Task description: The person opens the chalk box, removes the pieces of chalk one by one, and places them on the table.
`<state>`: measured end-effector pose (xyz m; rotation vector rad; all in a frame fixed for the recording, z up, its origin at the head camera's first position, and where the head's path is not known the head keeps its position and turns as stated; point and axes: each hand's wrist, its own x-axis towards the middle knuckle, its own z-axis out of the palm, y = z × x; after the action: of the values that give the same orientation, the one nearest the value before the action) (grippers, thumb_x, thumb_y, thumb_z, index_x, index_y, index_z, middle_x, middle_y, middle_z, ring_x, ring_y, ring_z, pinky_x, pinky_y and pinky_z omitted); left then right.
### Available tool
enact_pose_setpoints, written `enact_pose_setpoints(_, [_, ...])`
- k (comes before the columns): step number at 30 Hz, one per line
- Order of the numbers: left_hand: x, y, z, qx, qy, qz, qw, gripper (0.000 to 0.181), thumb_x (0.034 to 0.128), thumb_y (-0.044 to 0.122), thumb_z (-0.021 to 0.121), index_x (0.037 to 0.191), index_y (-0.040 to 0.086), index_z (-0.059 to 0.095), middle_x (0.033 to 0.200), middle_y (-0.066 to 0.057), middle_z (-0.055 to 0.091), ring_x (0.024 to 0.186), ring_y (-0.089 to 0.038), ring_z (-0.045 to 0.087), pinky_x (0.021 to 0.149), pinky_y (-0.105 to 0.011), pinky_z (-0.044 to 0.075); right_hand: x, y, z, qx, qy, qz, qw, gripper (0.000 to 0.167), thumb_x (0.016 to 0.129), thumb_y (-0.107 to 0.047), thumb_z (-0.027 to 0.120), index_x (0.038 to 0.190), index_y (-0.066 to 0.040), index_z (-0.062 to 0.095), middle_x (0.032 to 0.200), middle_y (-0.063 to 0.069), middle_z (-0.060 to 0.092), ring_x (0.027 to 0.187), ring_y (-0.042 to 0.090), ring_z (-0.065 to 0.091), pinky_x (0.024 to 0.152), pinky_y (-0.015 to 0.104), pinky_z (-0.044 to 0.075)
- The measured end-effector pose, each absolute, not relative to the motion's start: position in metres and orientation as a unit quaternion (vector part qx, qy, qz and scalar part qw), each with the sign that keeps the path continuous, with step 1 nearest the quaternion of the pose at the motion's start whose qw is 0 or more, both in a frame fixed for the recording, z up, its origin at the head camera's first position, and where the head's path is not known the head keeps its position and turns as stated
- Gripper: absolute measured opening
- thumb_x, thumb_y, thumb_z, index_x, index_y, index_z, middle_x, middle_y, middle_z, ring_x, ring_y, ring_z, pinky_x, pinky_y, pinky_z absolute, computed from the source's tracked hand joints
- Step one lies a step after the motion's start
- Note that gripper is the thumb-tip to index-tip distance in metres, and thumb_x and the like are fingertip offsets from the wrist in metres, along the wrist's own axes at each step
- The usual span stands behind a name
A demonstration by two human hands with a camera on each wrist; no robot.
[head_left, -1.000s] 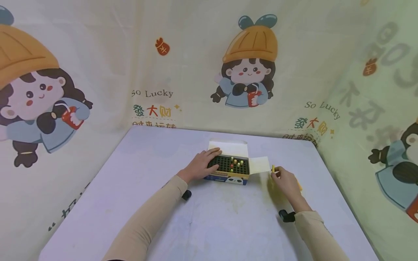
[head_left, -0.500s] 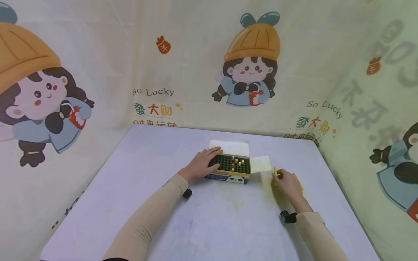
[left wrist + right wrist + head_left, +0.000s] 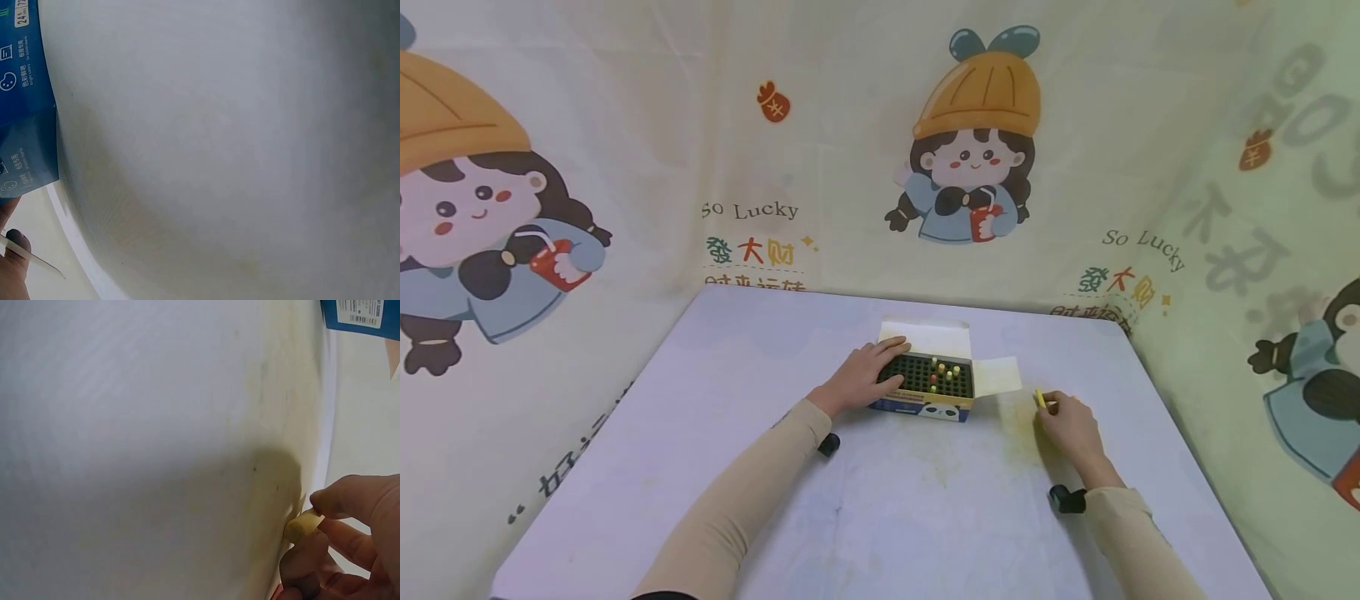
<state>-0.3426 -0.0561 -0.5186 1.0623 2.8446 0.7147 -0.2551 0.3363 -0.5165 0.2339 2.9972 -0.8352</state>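
An open blue and yellow box (image 3: 912,409) stands on the table, its black top full of round holes, with several coloured tips in the right half. My left hand (image 3: 863,380) rests over its left end, fingers extended, thumb near the front edge. Right of the box, my right hand (image 3: 1072,427) pinches a small yellow stick (image 3: 1040,399) that leans to the left. In the right wrist view, the blunt end of the yellow stick (image 3: 302,527) shows between thumb and fingertip, close to the tabletop. The left wrist view catches the blue side of the box (image 3: 25,69).
White flaps of the box stand out at the back (image 3: 925,335) and to the right (image 3: 996,377). The pale table (image 3: 925,517) ends at a printed cloth backdrop (image 3: 842,167). Black wrist devices sit by both cuffs.
My right hand has drifted slightly right, and the yellow stick has gone from upright to tilted. An orange-yellow piece beyond that hand no longer shows. My left hand has stayed on the box.
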Motion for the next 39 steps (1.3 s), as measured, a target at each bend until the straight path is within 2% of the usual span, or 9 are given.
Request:
enact_pose_setpoints(8, [-0.344,-0.056,-0.521,0.342,0.912,0.228,0.011,0.064,0.1087,0.052,0.044,0.166,0.029,0.026,0.173,0.005,0.021,0.150,-0.036,0.036,0.119,-0.065,0.029,-0.253,0.342,-0.516,0.081,0.961,-0.264,0.020,0.051,0.089,-0.009,0.055,0.136,0.013,0.054,0.115,0.034,0.062,0.097,0.041,0.061,0.078,0.050,0.053])
enact_pose_setpoints(16, [-0.345,-0.056,-0.520,0.344,0.911,0.228,0.011,0.064,0.1085,0.050,0.045,0.166,0.027,0.027,0.172,0.003,0.022,0.149,-0.037,0.037,0.118,-0.065,0.030,-0.251,0.352,-0.517,0.084,0.964,-0.252,0.002,0.060,0.085,-0.004,0.053,0.143,0.013,0.049,0.117,0.038,0.061,0.104,0.050,0.060,0.083,0.057,0.052])
enact_pose_setpoints(23, [-0.346,-0.057,-0.521,0.349,0.907,0.234,-0.001,0.064,0.1083,0.049,0.046,0.165,0.026,0.029,0.172,0.002,0.024,0.148,-0.038,0.039,0.117,-0.066,0.031,-0.246,0.356,-0.513,0.098,0.961,-0.257,0.013,0.048,0.089,-0.010,0.054,0.131,0.013,0.058,0.119,0.034,0.065,0.103,0.046,0.063,0.081,0.053,0.053])
enact_pose_setpoints(31, [-0.345,-0.057,-0.517,0.353,0.905,0.237,0.001,0.064,0.1083,0.049,0.046,0.165,0.025,0.030,0.172,0.001,0.024,0.149,-0.038,0.038,0.119,-0.066,0.029,-0.245,0.357,-0.511,0.125,0.958,-0.258,0.012,0.057,0.092,-0.014,0.056,0.141,0.012,0.047,0.122,0.037,0.061,0.093,0.038,0.060,0.073,0.046,0.051])
enact_pose_setpoints(39, [-0.345,-0.058,-0.513,0.353,0.906,0.235,0.010,0.064,0.1085,0.050,0.045,0.165,0.026,0.029,0.172,0.001,0.024,0.151,-0.039,0.036,0.119,-0.067,0.028,-0.246,0.358,-0.509,0.137,0.957,-0.256,0.025,0.057,0.092,-0.013,0.054,0.142,0.012,0.046,0.124,0.037,0.060,0.094,0.038,0.059,0.069,0.040,0.049])
